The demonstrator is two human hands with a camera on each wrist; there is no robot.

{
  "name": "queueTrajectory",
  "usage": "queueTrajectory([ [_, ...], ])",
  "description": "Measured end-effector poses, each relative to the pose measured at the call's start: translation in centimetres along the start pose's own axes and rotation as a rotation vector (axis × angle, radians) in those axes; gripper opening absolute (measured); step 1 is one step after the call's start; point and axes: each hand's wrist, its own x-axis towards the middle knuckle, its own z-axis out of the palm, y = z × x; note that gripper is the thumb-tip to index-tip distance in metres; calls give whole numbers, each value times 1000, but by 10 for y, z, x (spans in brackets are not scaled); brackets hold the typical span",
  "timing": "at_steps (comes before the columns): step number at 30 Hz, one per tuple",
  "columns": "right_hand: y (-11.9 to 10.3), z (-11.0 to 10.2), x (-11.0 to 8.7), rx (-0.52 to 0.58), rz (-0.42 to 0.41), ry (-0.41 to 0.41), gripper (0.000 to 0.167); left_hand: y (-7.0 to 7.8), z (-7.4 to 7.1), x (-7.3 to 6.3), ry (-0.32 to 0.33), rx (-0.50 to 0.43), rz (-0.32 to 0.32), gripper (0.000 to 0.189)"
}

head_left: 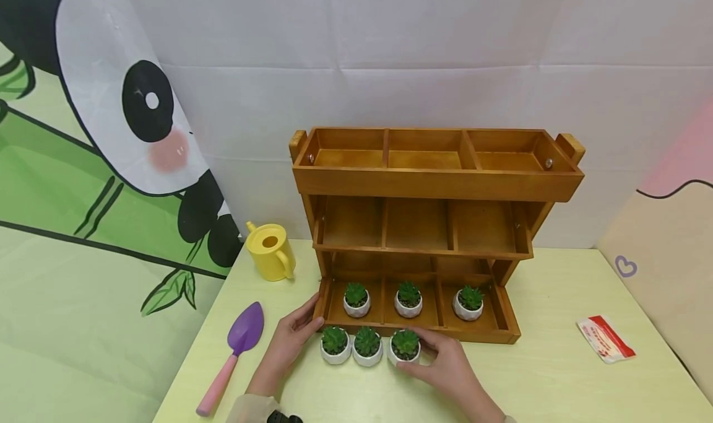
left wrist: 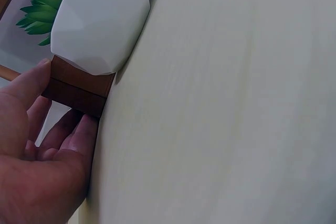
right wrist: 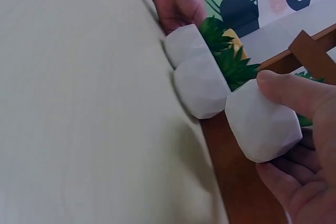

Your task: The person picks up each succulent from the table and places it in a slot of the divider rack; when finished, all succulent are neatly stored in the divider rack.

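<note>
A three-tier wooden shelf [head_left: 431, 184] stands at the back of the table. My left hand [head_left: 292, 333] grips the front left corner of its bottom tier, thumb and fingers on either side of the wood [left wrist: 79, 85]. Between thumb and fingers, my right hand [head_left: 445, 361] holds a potted succulent [head_left: 405, 347] in a white faceted pot [right wrist: 262, 121]. To its left, two more potted succulents [head_left: 335, 345] [head_left: 367, 347] stand side by side before the shelf's front edge. The bottom tier holds one succulent in each compartment [head_left: 356, 300] [head_left: 409, 299] [head_left: 468, 303].
A yellow watering can [head_left: 271, 252] stands left of the shelf. Nearer lies a purple trowel [head_left: 245, 330] with a pink handle. A red and white packet [head_left: 605, 339] lies on the right of the table. Behind is a printed cloth [head_left: 434, 51].
</note>
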Motion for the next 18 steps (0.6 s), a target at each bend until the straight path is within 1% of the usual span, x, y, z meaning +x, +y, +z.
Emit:
queueTrajectory([
  [3, -5, -8, 1, -15, 3, 2, 67, -1, 0, 1, -1, 0, -2, 59],
  [6, -11, -16, 3, -4, 11, 5, 66, -1, 0, 1, 0, 1, -5, 59],
  [11, -18, -29, 5, -8, -17, 24, 65, -1, 0, 1, -2, -3, -5, 59],
  [14, -21, -35, 6, -45, -34, 35, 64, -1, 0, 1, -4, -3, 1, 59],
  [18, -27, -43, 8, -147, -53, 60, 66, -2, 0, 1, -3, -7, 5, 59],
])
